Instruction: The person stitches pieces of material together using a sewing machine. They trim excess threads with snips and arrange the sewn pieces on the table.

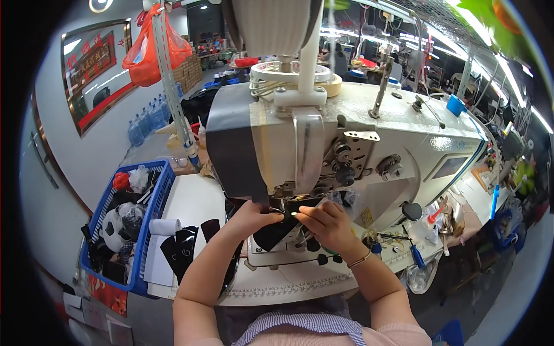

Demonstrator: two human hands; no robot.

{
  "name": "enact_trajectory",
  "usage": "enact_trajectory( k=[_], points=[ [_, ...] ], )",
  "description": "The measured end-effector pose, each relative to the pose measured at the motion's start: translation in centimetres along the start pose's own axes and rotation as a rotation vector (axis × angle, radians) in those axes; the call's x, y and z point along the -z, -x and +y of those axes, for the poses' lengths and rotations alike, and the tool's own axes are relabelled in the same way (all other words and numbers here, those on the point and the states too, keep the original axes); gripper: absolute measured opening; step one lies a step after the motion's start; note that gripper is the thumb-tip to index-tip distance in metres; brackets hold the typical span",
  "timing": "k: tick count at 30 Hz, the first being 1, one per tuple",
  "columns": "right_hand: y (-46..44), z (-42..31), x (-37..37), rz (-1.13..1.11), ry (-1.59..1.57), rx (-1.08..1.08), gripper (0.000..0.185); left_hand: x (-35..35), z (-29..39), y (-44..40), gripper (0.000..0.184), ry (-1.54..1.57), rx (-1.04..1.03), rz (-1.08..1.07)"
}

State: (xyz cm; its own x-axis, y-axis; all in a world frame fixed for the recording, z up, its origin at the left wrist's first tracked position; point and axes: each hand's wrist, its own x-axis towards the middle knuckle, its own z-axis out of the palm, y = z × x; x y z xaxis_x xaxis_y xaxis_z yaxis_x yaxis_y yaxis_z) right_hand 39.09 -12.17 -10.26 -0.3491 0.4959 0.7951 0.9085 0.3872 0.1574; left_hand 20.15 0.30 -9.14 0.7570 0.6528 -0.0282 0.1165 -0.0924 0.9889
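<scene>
A black flat piece (273, 235), perhaps fabric or leather, lies under the head of a large white sewing machine (248, 124). My left hand (255, 219) pinches its upper left part, thumb pointing to the right. From the other side my right hand (330, 224) grips the same piece near the needle area, fingers bent and pressed together. Only a small gap separates the two sets of fingertips. The needle and the edge being held are mostly hidden by the machine head and my fingers. More black pieces (179, 252) lie on the table to the left of my left forearm.
Left of the table stands a blue basket (151, 230) full of mixed bits. A white pad (160, 262) lies beside it. To the right are a blue-handled screwdriver (416, 255) and small tools. A red plastic bag (156, 55) hangs from a metal post (171, 81).
</scene>
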Motion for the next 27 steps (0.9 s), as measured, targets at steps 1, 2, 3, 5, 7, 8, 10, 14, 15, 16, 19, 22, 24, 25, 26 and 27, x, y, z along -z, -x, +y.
enact_trajectory(
  k=[1, 2, 3, 5, 7, 8, 10, 14, 15, 16, 19, 22, 24, 25, 26, 27],
  points=[
    [-0.1, -0.2, 0.1, -0.009, 0.005, 0.001, 0.032, 0.1, 0.9, 0.2, 0.03, -0.008, 0.025, -0.009],
    [-0.2, -0.5, 0.2, -0.018, 0.01, 0.0, 0.032, 0.2, 1.4, 0.3, 0.031, -0.017, 0.051, -0.018],
    [-0.2, -0.7, 0.2, -0.027, 0.016, -0.001, 0.032, 0.2, 1.4, 0.5, 0.032, -0.038, 0.019, 0.001],
    [-0.3, -0.9, 0.0, -0.01, 0.021, -0.001, 0.032, 0.1, 1.5, 0.6, 0.033, -0.083, -0.045, 0.034],
    [-0.3, -0.9, -0.1, -0.001, 0.027, 0.001, 0.033, 0.6, 0.8, 0.3, 0.033, -0.221, 0.002, 0.065],
    [-0.3, -0.8, -0.1, -0.004, 0.027, 0.006, 0.034, 0.7, 0.4, 0.3, 0.033, -0.287, 0.03, 0.078],
    [-0.1, -1.1, -0.2, -0.016, 0.022, 0.009, 0.035, 0.5, 0.7, 0.3, 0.034, -0.197, 0.024, 0.034],
    [0.0, -1.2, -0.2, -0.031, 0.023, 0.005, 0.035, 0.8, 1.6, 0.1, 0.037, -0.054, 0.065, -0.023],
    [0.0, -1.3, -0.2, -0.038, 0.026, 0.004, 0.035, 0.9, 1.4, 0.0, 0.037, -0.014, 0.093, -0.04],
    [0.0, -1.3, -0.1, -0.042, 0.022, 0.002, 0.035, 0.8, 1.4, 0.1, 0.038, 0.004, 0.088, -0.038],
    [-0.1, -1.5, 0.0, -0.036, 0.022, 0.001, 0.036, 0.5, 1.8, 0.3, 0.04, 0.065, 0.081, -0.034],
    [0.2, -1.7, -0.1, -0.027, 0.048, 0.005, 0.036, 0.4, 1.8, 0.4, 0.042, 0.109, 0.086, -0.007],
    [0.2, -1.8, -0.2, -0.033, 0.065, 0.011, 0.036, 1.2, 0.3, -0.6, 0.042, 0.111, 0.037, -0.069],
    [0.1, -1.9, -0.2, -0.039, 0.071, 0.016, 0.036, 1.6, -0.7, -1.1, 0.042, 0.114, 0.015, -0.097],
    [0.1, -1.9, -0.2, -0.044, 0.078, 0.02, 0.036, 1.8, -1.4, -1.5, 0.04, 0.15, -0.008, -0.1],
    [0.0, -1.8, -0.2, -0.048, 0.089, 0.021, 0.036, 1.9, -1.9, -2.0, 0.039, 0.185, -0.031, -0.107]
  ],
)
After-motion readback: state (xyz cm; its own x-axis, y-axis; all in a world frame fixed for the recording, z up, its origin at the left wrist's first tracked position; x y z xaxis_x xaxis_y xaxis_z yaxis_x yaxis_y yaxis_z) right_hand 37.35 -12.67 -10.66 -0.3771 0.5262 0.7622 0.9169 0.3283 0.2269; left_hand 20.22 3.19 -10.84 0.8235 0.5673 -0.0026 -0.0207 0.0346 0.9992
